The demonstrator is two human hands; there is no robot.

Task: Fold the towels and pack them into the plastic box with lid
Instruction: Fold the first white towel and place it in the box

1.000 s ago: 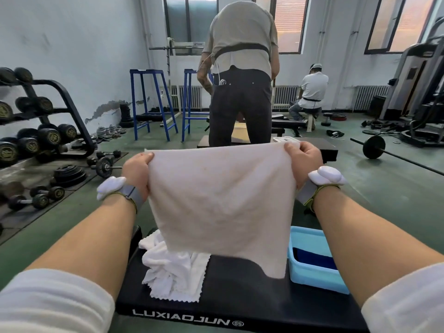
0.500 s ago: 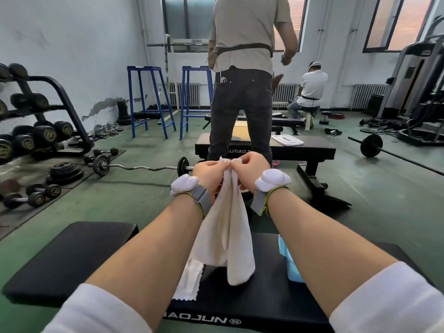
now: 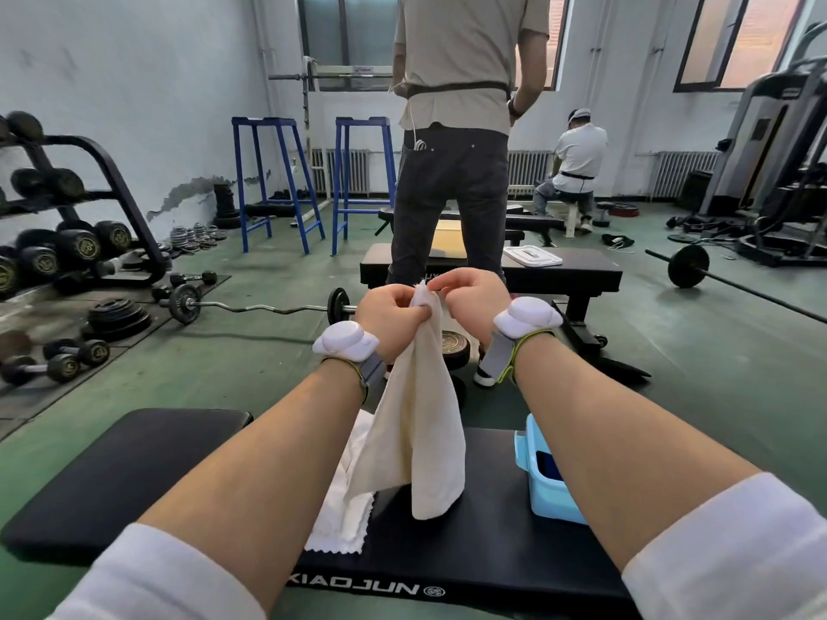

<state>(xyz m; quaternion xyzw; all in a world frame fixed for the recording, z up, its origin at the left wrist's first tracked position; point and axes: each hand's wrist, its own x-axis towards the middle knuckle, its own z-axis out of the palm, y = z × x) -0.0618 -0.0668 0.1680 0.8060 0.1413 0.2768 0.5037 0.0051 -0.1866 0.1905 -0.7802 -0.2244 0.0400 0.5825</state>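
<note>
— Above the black bench, why is that cream towel hanging in the air like that?

— Both top corners are brought together, so it drapes doubled, its lower end dangling just over the pad. Held up, the cloth falls straight under its own weight, which I think makes the halves line up.

— Who has hold of it?

— The left hand does the real holding: its fingers are curled round the gathered top, thumb pressed across the cloth. The right hand sits just beside it, fingers bent, thumb and forefinger tips at the very top edge. They seem to pinch that edge lightly, though I cannot tell how firmly.

— Perhaps squaring the corners?

— That is my guess: one hand anchors, the other trims the match before the next fold.

— And the box?

— A light blue plastic box stands on the bench to the right, partly behind the right forearm, open at the top, with something dark inside. Near enough for a short reach.

— Any other towels?

— A white cloth with a zigzag edge lies on the pad under the hanging one. No lid shows on the box; a white, lid-like thing lies on the far bench, but I cannot say it belongs to it.
</note>
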